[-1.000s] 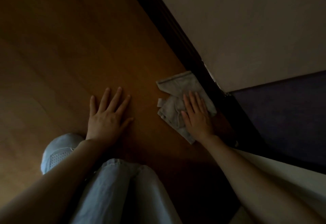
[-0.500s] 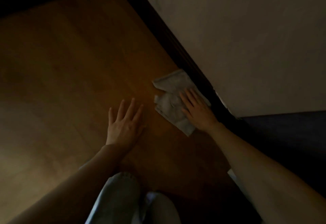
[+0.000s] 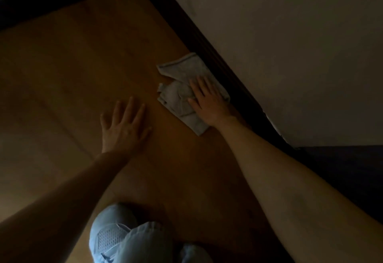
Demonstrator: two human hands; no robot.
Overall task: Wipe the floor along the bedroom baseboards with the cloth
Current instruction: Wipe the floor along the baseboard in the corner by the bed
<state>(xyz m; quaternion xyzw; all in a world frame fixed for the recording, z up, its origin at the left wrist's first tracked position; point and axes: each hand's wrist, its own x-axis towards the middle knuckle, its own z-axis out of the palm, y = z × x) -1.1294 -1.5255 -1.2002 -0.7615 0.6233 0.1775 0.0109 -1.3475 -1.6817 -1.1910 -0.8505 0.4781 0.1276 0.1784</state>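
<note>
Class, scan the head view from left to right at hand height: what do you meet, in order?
Wooden floor → left hand → cloth → right hand → dark baseboard → wall.

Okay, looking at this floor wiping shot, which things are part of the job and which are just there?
Part of the job:
cloth
right hand pressing the cloth
baseboard
wooden floor

Just there:
left hand flat on the floor
wall
light trousers
</note>
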